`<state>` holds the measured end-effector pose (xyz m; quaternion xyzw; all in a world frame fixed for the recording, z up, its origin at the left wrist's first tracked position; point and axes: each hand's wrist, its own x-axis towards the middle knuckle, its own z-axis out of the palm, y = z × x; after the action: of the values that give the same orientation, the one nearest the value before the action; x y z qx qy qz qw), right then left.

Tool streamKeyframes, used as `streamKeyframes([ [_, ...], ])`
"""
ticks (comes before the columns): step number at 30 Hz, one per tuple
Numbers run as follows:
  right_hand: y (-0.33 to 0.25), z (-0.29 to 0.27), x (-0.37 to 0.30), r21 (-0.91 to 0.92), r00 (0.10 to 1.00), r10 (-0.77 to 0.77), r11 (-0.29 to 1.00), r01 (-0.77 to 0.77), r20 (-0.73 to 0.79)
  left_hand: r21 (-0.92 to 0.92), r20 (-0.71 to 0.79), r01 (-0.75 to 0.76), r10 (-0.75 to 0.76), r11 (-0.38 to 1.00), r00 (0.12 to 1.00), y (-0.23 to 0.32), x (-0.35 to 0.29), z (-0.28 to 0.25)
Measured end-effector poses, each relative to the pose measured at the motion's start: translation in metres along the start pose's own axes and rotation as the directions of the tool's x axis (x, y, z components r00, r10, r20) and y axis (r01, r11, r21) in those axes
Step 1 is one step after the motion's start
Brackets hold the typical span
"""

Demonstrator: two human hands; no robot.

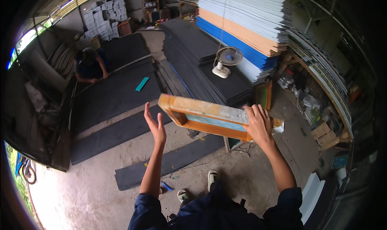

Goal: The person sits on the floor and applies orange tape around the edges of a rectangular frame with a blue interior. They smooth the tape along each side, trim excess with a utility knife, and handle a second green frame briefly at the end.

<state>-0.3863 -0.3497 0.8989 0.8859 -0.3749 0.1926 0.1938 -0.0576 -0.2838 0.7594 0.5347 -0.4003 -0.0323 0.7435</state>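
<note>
My right hand [259,124] grips one end of a wooden screen-printing frame [203,106], fingers over its upper edge. The frame is tilted in the air in front of me, its wood stained and worn, with tape on the end by my right hand. Inside it a pale blue mesh [213,121] shows in part. Beside the frame's other end, my left hand [156,126] is raised with fingers stretched out and apart, holding nothing. A small gap separates it from the wood.
A person [89,65] bends over large black sheets [109,95] at the left, where a green strip [142,84] lies. A fan [227,61] stands on stacked black sheets [189,56]. Behind rises a tall stack of white, orange and blue sheets [242,20]. Cardboard pieces [324,133] lie right.
</note>
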Motion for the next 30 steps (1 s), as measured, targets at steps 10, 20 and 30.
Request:
streamKeyframes([
  [10, 0.213, 0.046, -0.164, -0.309, 0.97, 0.208, 0.937, -0.16, 0.129, 0.027, 0.868, -0.436, 0.195, 0.899, 0.456, 0.057, -0.127, 0.319],
  [20, 0.417, 0.038, -0.272, -0.413, 0.816, 0.542, 0.802, -0.431, 0.201, -0.376, 0.875, -0.538, 0.48, 0.755, 0.063, 0.102, -0.248, 0.606],
  [30, 0.618, 0.018, -0.316, -0.118, 0.753, 0.658, 0.748, -0.653, 0.01, -0.158, 0.947, -0.411, 0.256, 0.898, 0.196, 0.099, -0.281, 0.759],
])
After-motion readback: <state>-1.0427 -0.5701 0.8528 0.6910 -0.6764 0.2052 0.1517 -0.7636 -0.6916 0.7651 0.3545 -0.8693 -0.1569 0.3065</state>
